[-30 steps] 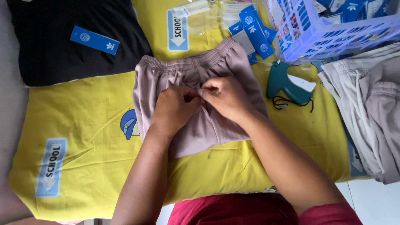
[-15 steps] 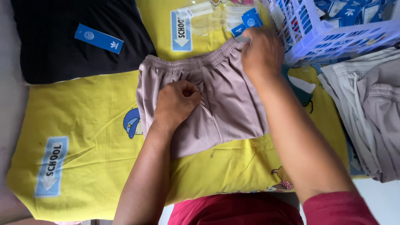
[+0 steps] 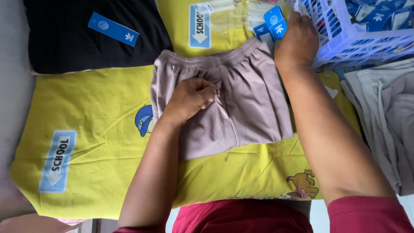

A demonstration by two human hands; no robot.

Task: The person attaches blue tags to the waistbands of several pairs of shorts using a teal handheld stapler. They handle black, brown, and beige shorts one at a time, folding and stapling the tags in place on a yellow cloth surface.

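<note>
Tagging step, by appearance: left hand (image 3: 189, 98) pinches mauve shorts (image 3: 241, 108) fabric — right hand (image 3: 297, 41) grasps blue hang tags (image 3: 271, 23); next move needs tag alignment.

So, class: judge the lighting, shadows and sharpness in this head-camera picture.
Head view: soft, even daylight with no glare; only a faint shadow under the left hand on the shorts; right hand by the basket slightly soft; edges bowed by the wide lens.
</note>
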